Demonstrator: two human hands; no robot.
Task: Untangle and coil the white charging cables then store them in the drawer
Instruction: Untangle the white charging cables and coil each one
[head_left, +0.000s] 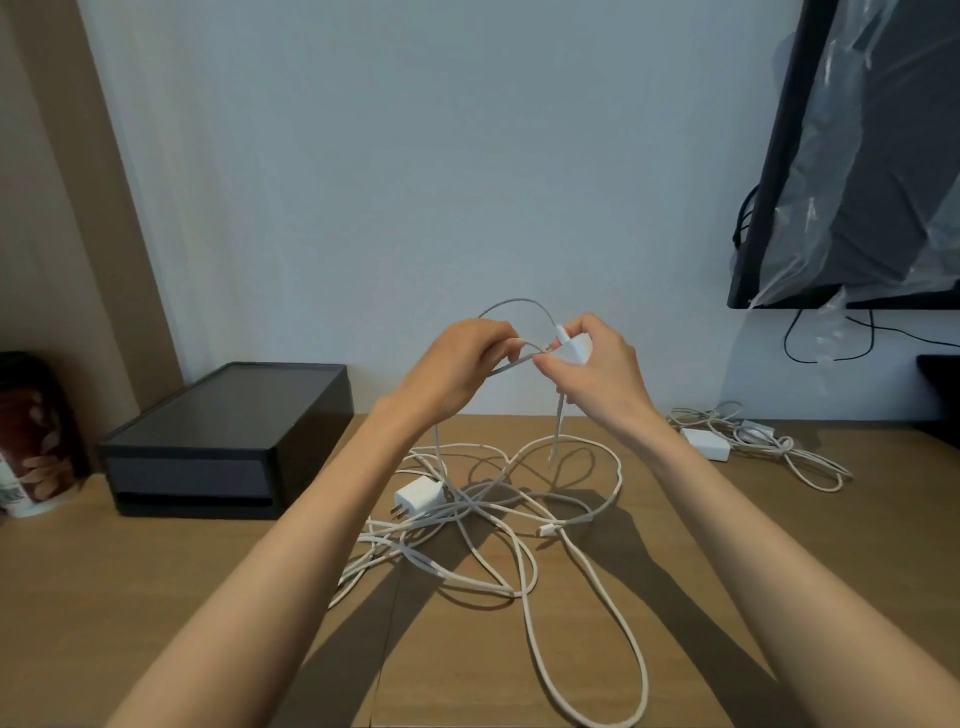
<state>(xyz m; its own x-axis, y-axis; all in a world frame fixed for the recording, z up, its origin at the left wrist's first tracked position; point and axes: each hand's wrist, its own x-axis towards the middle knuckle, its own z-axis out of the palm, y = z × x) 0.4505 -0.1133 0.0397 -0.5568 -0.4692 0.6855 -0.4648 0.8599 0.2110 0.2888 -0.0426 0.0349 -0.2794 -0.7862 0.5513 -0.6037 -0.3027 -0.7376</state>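
Observation:
A tangle of white charging cables (498, 514) lies on the wooden table (156, 597), with a white plug adapter (418, 496) among the loops. Both hands are raised above it. My right hand (597, 374) holds a second white adapter (574, 349) whose cable arcs up and over. My left hand (457, 366) pinches a strand of that cable beside it, and the strand hangs down into the tangle. A black drawer box (228, 447) stands at the left, its drawer closed.
Another bundle of white cable with an adapter (748, 441) lies at the right rear of the table. A patterned dark container (36, 436) stands at the far left. A plastic-wrapped black screen (857, 156) hangs on the wall at upper right, black wires below it.

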